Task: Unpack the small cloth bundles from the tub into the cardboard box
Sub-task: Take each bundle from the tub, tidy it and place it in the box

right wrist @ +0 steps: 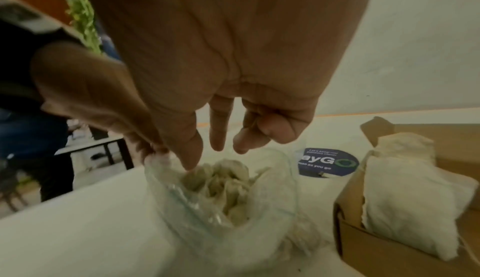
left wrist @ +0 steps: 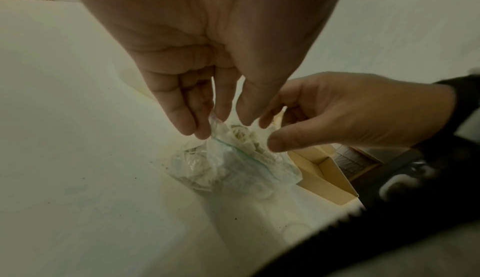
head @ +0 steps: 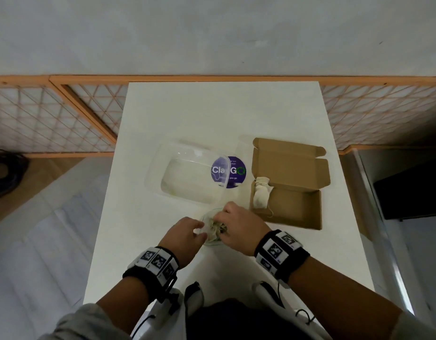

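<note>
Cloth bundles [right wrist: 226, 181], pale and crumpled, sit packed inside a clear plastic bag [left wrist: 233, 166] that stands on the white table [head: 143, 168] near the person, directly under both hands. The left hand [head: 185, 238] pinches the bag's left rim between fingertips [left wrist: 202, 131] and thumb. The right hand [head: 239, 227] grips the opposite rim between thumb and forefinger, its other fingers [right wrist: 218, 129] hanging loosely curled just above the bundles without touching them, so the mouth of the bag is held apart between the two hands. Farther away, beyond the hands, lies the clear tub [head: 187, 177], with nothing visible in it, partly covering a round purple sticker [head: 234, 171] on the table. To the right of the tub and the hands stands the open cardboard box [head: 295, 209], its lid folded back to the far side. One cloth bundle [head: 261, 192], a cream drawstring pouch, leans against the left wall of the box, well apart from both hands.
</note>
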A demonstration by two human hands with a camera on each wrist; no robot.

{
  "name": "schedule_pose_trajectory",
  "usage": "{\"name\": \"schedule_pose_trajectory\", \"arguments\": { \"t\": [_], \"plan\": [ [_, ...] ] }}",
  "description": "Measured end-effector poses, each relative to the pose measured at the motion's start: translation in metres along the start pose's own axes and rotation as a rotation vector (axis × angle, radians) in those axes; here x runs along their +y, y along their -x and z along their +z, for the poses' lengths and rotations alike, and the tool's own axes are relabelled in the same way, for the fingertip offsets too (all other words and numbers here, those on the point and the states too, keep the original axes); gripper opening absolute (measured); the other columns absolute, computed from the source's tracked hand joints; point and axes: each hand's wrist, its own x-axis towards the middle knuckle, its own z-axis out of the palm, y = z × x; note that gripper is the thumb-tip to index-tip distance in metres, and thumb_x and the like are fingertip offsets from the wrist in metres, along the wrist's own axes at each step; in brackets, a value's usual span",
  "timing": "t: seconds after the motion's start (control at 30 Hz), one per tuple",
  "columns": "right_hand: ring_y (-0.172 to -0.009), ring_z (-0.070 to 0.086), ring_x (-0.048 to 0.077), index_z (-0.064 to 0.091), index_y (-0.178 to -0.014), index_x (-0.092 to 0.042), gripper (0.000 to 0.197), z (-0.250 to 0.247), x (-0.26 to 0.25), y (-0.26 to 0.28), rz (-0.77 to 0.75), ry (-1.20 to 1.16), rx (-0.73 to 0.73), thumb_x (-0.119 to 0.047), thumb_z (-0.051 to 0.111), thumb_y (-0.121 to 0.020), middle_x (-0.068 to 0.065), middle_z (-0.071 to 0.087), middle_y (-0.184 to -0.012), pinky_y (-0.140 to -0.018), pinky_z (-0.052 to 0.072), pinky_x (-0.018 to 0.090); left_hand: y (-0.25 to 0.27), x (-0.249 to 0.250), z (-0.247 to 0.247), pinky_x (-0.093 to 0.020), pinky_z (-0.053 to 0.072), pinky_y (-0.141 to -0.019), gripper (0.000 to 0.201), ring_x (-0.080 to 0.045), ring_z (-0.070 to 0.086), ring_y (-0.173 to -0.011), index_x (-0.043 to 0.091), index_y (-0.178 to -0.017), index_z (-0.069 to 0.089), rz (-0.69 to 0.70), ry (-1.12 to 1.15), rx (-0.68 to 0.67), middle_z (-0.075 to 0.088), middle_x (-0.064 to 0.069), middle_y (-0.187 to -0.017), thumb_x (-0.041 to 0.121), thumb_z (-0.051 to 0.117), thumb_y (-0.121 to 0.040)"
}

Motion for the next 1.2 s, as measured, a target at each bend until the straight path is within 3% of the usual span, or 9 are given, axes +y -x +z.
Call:
{"name": "schedule_pose_trajectory", "arguments": {
  "t": [0.2,0.43,0.53,0.6,0.7,0.9,1.0,1.1,1.2],
  "plan": [
    [-0.091,0.054,0.019,0.068,-0.114,-0.021,0.023,0.016,-0.001,-0.012,0.030,0.097,0.037,-0.030,0.048,-0.108,0.001,0.054,-0.105,-0.078,0.049,0.030,-0.001,-0.007,0.002,-0.019,0.045,-0.094,0.044,-0.007,0.064,-0.097,0.021,-0.144,0.058,0.080,0.006,0.015,0.053,0.006,-0.145,0.025,0.063,-0.100],
    [-0.088,0.059,0.011,0.062,-0.092,-0.025,0.013,-0.015,0.003,0.012,0.150,-0.353,0.128,-0.033,0.062,-0.102,-0.008,0.063,-0.099,-0.072,0.043,0.022,0.000,-0.011,-0.003,-0.024,0.047,-0.096,0.049,-0.013,0.068,-0.109,0.023,-0.146,0.053,0.073,0.031,-0.012,0.050,0.005,-0.147,0.032,0.065,-0.099],
    [-0.094,0.066,0.011,0.061,-0.091,-0.031,0.010,-0.020,0.007,0.023,0.157,-0.501,0.144,-0.035,0.062,-0.101,-0.011,0.070,-0.107,-0.083,0.056,0.034,0.001,-0.010,-0.005,-0.022,0.046,-0.098,0.055,-0.013,0.063,-0.120,0.024,-0.148,0.050,0.078,0.025,-0.026,0.048,0.004,-0.147,0.038,0.068,-0.097],
    [-0.090,0.068,0.014,0.060,-0.088,-0.033,0.012,-0.024,0.009,0.028,0.178,-0.550,0.150,-0.037,0.061,-0.100,-0.012,0.072,-0.105,-0.082,0.059,0.042,0.004,-0.007,-0.008,-0.024,0.043,-0.106,0.061,-0.012,0.055,-0.129,0.025,-0.149,0.049,0.125,-0.007,0.003,0.047,0.006,-0.148,0.042,0.071,-0.094],
    [-0.086,0.069,0.021,0.061,-0.090,-0.024,0.012,-0.030,0.009,0.034,0.228,-0.633,0.159,-0.031,0.063,-0.101,-0.007,0.075,-0.091,-0.078,0.058,0.046,0.013,0.001,-0.014,-0.028,0.043,-0.113,0.063,-0.008,0.050,-0.132,0.029,-0.148,0.049,0.255,0.072,0.100,0.048,0.011,-0.145,0.039,0.074,-0.091],
    [-0.091,0.073,0.029,0.058,-0.090,-0.007,0.012,-0.038,0.005,0.044,0.235,-0.784,0.175,-0.013,0.065,-0.097,0.003,0.078,-0.091,-0.071,0.057,0.033,0.025,0.032,-0.024,-0.016,0.051,-0.098,0.050,0.006,0.057,-0.122,0.035,-0.142,0.053,0.343,0.355,0.119,0.057,0.021,-0.137,0.018,0.061,-0.096],
    [-0.091,0.073,0.034,0.057,-0.090,-0.007,0.010,-0.043,-0.001,0.049,0.197,-0.808,0.191,-0.010,0.064,-0.096,0.008,0.077,-0.092,-0.070,0.057,0.034,0.027,0.046,-0.027,-0.032,0.060,-0.095,0.038,-0.003,0.070,-0.108,0.031,-0.131,0.065,0.279,0.581,0.075,0.070,0.014,-0.124,0.030,0.070,-0.093],
    [-0.091,0.072,0.037,0.058,-0.089,-0.010,0.009,-0.046,-0.005,0.050,0.173,-0.830,0.202,-0.012,0.065,-0.095,0.009,0.078,-0.093,-0.072,0.057,0.038,0.026,0.054,-0.031,-0.052,0.061,-0.087,0.018,-0.029,0.076,-0.090,0.025,-0.101,0.073,0.245,0.631,0.059,0.079,-0.003,-0.097,0.035,0.073,-0.087],
    [-0.091,0.072,0.037,0.059,-0.092,-0.010,0.009,-0.046,-0.006,0.049,0.189,-0.822,0.220,-0.013,0.066,-0.096,0.007,0.078,-0.087,-0.073,0.058,0.041,0.022,0.052,-0.034,-0.056,0.059,-0.086,0.022,-0.033,0.074,-0.081,0.015,-0.085,0.067,0.246,0.623,0.129,0.076,-0.014,-0.086,0.036,0.074,-0.087]
  ]
}}
